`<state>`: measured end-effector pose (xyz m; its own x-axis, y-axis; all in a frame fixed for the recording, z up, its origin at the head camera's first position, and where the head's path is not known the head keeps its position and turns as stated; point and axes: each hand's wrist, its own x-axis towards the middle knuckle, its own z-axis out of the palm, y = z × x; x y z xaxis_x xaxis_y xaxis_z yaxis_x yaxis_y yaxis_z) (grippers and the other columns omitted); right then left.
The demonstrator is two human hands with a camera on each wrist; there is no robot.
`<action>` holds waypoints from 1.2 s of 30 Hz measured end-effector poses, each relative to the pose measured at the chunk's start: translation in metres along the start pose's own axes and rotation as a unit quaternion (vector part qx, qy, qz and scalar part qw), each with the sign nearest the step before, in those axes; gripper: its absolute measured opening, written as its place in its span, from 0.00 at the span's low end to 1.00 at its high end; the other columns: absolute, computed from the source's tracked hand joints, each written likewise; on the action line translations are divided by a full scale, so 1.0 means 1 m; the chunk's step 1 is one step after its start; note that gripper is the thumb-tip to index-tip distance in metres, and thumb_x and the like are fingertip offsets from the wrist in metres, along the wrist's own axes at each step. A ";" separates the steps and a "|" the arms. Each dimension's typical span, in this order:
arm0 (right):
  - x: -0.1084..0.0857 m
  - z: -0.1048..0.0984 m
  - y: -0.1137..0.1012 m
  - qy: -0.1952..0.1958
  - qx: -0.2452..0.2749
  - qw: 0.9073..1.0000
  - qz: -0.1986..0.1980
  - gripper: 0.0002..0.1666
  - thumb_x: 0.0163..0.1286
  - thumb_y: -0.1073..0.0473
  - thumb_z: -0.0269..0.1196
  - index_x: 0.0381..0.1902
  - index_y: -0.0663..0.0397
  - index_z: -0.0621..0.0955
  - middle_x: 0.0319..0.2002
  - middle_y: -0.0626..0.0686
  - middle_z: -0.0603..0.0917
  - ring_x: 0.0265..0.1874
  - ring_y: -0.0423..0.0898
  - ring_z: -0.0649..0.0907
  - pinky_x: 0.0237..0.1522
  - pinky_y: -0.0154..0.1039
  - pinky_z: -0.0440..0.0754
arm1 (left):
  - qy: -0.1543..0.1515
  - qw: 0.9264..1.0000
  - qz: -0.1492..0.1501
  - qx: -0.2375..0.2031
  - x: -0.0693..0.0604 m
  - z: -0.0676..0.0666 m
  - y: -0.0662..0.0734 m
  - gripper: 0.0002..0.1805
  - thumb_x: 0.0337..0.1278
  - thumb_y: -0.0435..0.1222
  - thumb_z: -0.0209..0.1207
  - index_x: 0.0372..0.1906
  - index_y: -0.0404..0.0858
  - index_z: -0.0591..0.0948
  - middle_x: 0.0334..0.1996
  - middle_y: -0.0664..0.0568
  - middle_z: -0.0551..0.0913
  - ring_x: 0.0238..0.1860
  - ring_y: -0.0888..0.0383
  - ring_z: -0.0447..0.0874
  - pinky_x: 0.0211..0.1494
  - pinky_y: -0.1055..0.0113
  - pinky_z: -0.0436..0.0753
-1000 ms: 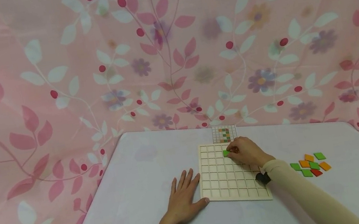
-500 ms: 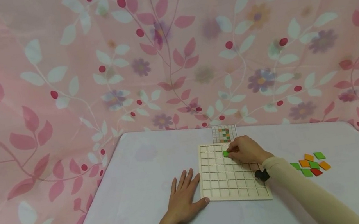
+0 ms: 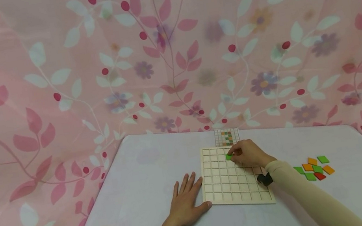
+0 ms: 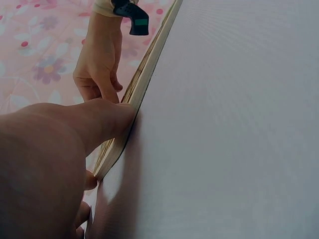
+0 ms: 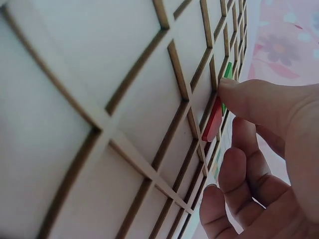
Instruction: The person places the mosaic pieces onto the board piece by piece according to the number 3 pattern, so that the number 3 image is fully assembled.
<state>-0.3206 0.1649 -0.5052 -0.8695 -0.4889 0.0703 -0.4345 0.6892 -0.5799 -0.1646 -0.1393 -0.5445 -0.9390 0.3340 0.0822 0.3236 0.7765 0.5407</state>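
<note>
A pale gridded board (image 3: 219,180) lies on the white table. My left hand (image 3: 184,207) rests beside its left side with fingers spread; in the left wrist view the thumb (image 4: 107,117) touches the board's edge (image 4: 149,74). My right hand (image 3: 250,154) is over the board's far part, thumb and fingers bent at a green tile (image 3: 228,157). In the right wrist view the thumb tip of that hand (image 5: 264,144) lies against the green tile (image 5: 228,70), and a red tile (image 5: 213,120) sits beside it on the board. The fingertips partly hide the green tile.
A small card with a printed colored grid (image 3: 223,137) lies just behind the board. To the right of the board is a loose group of several green and orange tiles with a red tile (image 3: 319,176). A pink floral cloth (image 3: 172,62) hangs behind the table.
The head view has shifted very slightly. Both hands stay nearly where they were, the right one still at the green tile.
</note>
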 end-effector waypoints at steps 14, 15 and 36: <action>-0.001 -0.005 -0.003 0.001 0.022 1.000 0.007 0.08 0.68 0.63 0.74 0.45 0.55 0.92 0.35 0.48 0.89 0.31 0.40 0.82 0.37 0.38 0.82 | 0.001 1.000 -0.003 0.001 0.000 -0.001 0.002 0.45 0.67 0.60 0.61 0.82 0.43 0.66 0.86 0.44 0.56 0.87 0.40 0.47 0.84 0.31 0.44; -0.001 -0.005 -0.004 0.001 0.021 1.000 0.008 0.09 0.68 0.63 0.73 0.45 0.55 0.92 0.35 0.48 0.89 0.32 0.40 0.81 0.37 0.38 0.82 | 0.000 1.000 -0.003 0.001 0.001 -0.001 0.001 0.45 0.67 0.61 0.60 0.82 0.43 0.66 0.86 0.44 0.56 0.87 0.40 0.47 0.84 0.31 0.44; 0.000 0.001 -0.001 0.010 0.003 1.000 -0.006 0.08 0.69 0.62 0.73 0.45 0.52 0.92 0.34 0.44 0.87 0.31 0.39 0.80 0.35 0.35 0.80 | 0.011 1.000 0.010 -0.015 -0.002 0.000 0.001 0.45 0.66 0.59 0.62 0.82 0.43 0.67 0.85 0.42 0.58 0.86 0.37 0.48 0.82 0.29 0.43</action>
<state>-0.3194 0.1636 -0.5055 -0.8685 -0.4866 0.0941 -0.4443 0.6803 -0.5829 -0.1629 -0.1390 -0.5441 -0.9350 0.3371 0.1102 0.3381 0.7533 0.5641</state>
